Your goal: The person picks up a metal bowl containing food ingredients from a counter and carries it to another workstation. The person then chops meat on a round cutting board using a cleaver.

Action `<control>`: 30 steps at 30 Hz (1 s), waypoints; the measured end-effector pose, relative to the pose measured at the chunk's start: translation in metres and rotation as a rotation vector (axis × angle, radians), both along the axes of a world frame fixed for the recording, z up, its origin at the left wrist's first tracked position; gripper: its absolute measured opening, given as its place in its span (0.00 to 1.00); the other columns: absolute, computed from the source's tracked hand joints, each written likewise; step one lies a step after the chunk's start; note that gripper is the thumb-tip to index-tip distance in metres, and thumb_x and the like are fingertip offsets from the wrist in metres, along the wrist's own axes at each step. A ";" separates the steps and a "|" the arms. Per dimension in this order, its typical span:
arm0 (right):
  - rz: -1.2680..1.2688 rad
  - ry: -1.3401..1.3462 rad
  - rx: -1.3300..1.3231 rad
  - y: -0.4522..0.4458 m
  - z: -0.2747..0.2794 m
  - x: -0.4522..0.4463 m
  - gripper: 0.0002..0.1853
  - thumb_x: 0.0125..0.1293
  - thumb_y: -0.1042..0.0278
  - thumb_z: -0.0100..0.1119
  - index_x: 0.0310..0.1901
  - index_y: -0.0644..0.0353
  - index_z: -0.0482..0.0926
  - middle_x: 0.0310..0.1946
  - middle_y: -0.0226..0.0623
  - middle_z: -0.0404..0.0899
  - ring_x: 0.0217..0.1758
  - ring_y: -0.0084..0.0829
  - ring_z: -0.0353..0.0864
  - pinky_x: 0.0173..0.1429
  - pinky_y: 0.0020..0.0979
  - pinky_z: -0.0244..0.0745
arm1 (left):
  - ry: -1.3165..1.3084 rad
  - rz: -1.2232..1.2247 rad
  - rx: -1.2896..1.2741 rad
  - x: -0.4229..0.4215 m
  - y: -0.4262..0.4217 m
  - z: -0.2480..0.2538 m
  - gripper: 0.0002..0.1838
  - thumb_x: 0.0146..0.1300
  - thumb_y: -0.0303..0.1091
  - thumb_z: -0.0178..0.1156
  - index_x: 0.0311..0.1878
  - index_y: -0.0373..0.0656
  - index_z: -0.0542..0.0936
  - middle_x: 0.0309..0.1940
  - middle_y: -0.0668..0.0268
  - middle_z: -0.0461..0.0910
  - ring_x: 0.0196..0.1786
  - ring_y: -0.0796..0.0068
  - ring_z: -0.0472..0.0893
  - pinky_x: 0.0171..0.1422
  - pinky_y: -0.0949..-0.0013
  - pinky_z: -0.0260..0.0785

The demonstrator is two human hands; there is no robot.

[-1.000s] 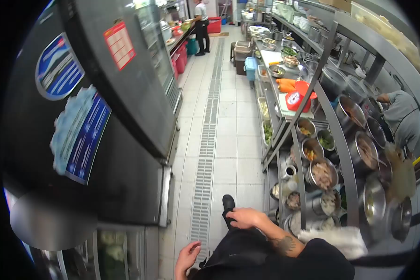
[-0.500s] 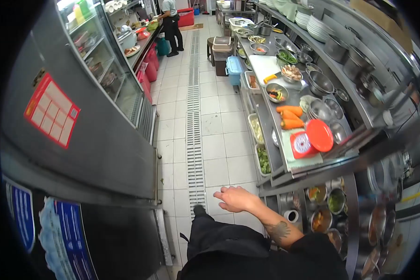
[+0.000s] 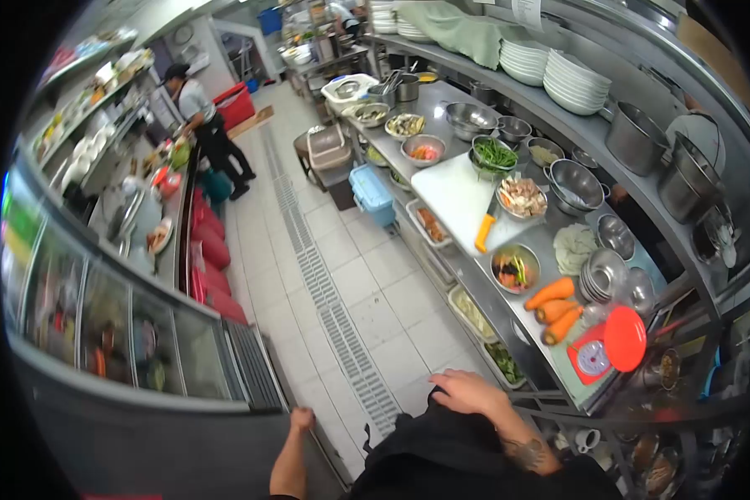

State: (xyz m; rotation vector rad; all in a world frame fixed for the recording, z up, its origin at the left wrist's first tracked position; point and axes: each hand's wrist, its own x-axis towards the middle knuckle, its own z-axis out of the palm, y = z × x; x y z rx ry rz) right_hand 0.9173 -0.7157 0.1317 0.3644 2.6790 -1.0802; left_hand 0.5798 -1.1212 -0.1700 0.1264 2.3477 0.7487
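My left hand hangs low beside the edge of the grey fridge, its fingers curled into a fist with nothing showing in them. In front of my dark apron, my right hand is held palm down, fingers stretched out and holding nothing. To its right, on the steel counter, are a red kitchen scale with a red round pan, several carrots and a bowl of mixed vegetables. A knife with a yellow handle lies on the white cutting board.
A tiled aisle with a floor drain grate runs ahead. On the left stands a glass-fronted fridge; farther on, a co-worker is at a counter. A light-blue bin juts into the aisle. Stacked plates line the right shelf.
The view has moved forward and turned right, bringing the counter nearer. My left hand has come into view. My right hand has shifted right and closer to my apron.
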 end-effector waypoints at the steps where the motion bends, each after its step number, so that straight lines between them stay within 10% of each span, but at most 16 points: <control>1: -0.117 -0.009 0.082 0.019 -0.003 -0.012 0.20 0.65 0.58 0.54 0.56 0.56 0.73 0.47 0.50 0.78 0.51 0.51 0.77 0.53 0.45 0.74 | -0.299 0.097 0.343 -0.094 0.016 -0.034 0.15 0.64 0.38 0.52 0.36 0.35 0.81 0.23 0.61 0.81 0.20 0.70 0.79 0.22 0.66 0.70; 4: -0.196 -0.123 -0.024 0.084 -0.016 -0.056 0.21 0.66 0.59 0.53 0.57 0.59 0.72 0.48 0.50 0.77 0.52 0.50 0.76 0.57 0.44 0.72 | 0.037 0.145 0.402 -0.189 0.170 0.073 0.12 0.67 0.38 0.51 0.40 0.38 0.78 0.27 0.64 0.80 0.26 0.75 0.80 0.25 0.69 0.69; 10: -0.194 -0.066 -0.045 0.212 -0.040 -0.184 0.19 0.65 0.59 0.54 0.56 0.56 0.74 0.45 0.46 0.78 0.50 0.49 0.77 0.54 0.43 0.73 | -0.137 0.066 0.603 -0.253 0.376 0.091 0.12 0.70 0.38 0.49 0.47 0.41 0.76 0.35 0.64 0.81 0.35 0.71 0.81 0.34 0.69 0.73; 17: -0.749 0.697 0.308 0.390 0.153 -0.279 0.10 0.60 0.68 0.58 0.43 0.58 0.78 0.40 0.43 0.79 0.42 0.44 0.79 0.45 0.41 0.76 | -0.267 -0.330 0.436 -0.287 0.565 0.089 0.11 0.66 0.34 0.57 0.45 0.37 0.81 0.35 0.63 0.84 0.35 0.75 0.83 0.31 0.74 0.72; 20: -1.061 0.807 0.897 0.450 0.235 -0.272 0.12 0.59 0.77 0.59 0.46 0.60 0.79 0.37 0.35 0.79 0.34 0.30 0.77 0.40 0.30 0.74 | -0.016 -0.638 0.410 -0.343 0.646 0.081 0.17 0.64 0.42 0.55 0.40 0.36 0.82 0.29 0.59 0.83 0.32 0.73 0.80 0.39 0.65 0.71; 25: -1.031 0.287 1.641 0.543 0.297 -0.244 0.22 0.73 0.56 0.50 0.61 0.62 0.71 0.57 0.42 0.74 0.55 0.32 0.74 0.56 0.33 0.68 | -0.109 -0.727 0.495 -0.445 0.796 0.111 0.12 0.63 0.33 0.54 0.42 0.37 0.82 0.29 0.62 0.83 0.35 0.74 0.82 0.44 0.69 0.74; 30: -1.353 -0.026 1.136 0.574 0.293 -0.221 0.23 0.74 0.52 0.47 0.58 0.64 0.73 0.47 0.44 0.78 0.46 0.33 0.75 0.53 0.31 0.68 | -0.382 -0.693 0.517 -0.536 0.899 0.157 0.13 0.69 0.36 0.50 0.49 0.41 0.79 0.40 0.67 0.82 0.40 0.77 0.81 0.41 0.73 0.71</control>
